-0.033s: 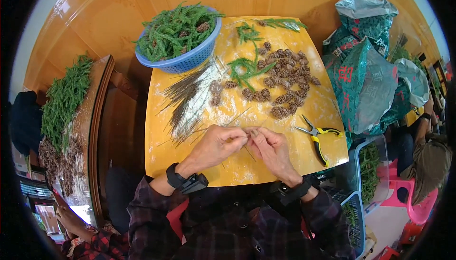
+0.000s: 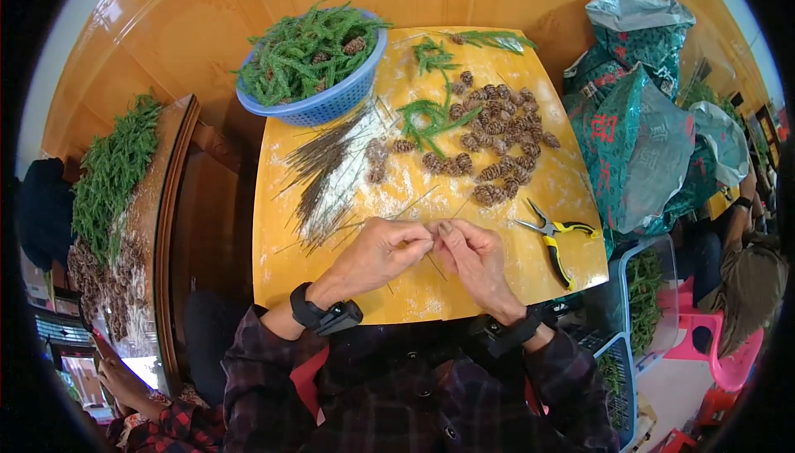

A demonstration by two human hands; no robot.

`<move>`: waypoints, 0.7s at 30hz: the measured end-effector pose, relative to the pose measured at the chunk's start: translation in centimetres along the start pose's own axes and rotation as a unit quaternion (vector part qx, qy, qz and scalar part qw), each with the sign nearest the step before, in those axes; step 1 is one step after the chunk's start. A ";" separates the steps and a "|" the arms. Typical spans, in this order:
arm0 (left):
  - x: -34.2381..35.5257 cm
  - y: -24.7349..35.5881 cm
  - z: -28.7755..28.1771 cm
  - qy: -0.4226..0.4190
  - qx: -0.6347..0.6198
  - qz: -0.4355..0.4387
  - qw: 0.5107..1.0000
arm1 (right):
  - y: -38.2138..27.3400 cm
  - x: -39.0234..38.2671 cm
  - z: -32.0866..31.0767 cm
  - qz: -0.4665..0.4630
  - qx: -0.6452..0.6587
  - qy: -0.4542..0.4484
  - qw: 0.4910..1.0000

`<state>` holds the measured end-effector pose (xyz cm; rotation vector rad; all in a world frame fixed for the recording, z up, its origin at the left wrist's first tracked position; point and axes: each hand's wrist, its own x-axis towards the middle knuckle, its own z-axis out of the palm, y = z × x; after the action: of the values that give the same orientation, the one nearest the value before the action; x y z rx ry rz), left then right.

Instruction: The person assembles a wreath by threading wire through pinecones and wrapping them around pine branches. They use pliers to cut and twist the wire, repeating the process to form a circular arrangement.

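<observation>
Perhaps for easy reach, pliers [image 2: 550,232] lie at four o'clock on the tabletop [image 2: 290,283]; left hand [image 2: 379,254] and right hand [image 2: 475,264] pinch closed, contents unclear.

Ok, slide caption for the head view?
Left hand and right hand meet above a yellow table near pinecones and pliers.

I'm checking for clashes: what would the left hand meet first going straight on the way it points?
Most likely the right hand: its fingertips lie just beyond those of the left hand, perhaps touching; depth there is unclear.

Brown pinecones [image 2: 494,127], blue basket [image 2: 346,93]
</observation>
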<state>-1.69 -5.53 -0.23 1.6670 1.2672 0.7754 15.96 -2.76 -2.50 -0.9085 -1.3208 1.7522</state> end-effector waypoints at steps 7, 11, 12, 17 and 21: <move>2.5 -1.0 -3.8 0.241 0.345 0.112 0.900 | 0.7 0.0 -1.6 0.033 0.016 0.010 0.999; 3.7 -4.0 -3.9 0.197 0.387 0.061 0.899 | 0.6 -0.3 -1.7 0.011 -0.023 -0.035 0.999; 3.7 -4.1 -3.9 0.195 0.387 0.062 0.899 | 0.4 -0.4 -1.8 0.012 -0.023 -0.033 0.999; 3.3 -3.5 -3.7 0.152 0.099 -0.009 0.983 | -1.1 -1.4 -2.1 0.050 -0.017 -0.058 0.997; 2.6 -1.9 -2.3 0.070 -0.314 -0.077 0.944 | -0.8 -1.5 -2.4 0.055 -0.026 -0.057 0.997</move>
<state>-3.77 -2.20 -1.07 1.0013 1.0730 1.0792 18.89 -2.81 -2.06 -0.9376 -1.4177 1.8853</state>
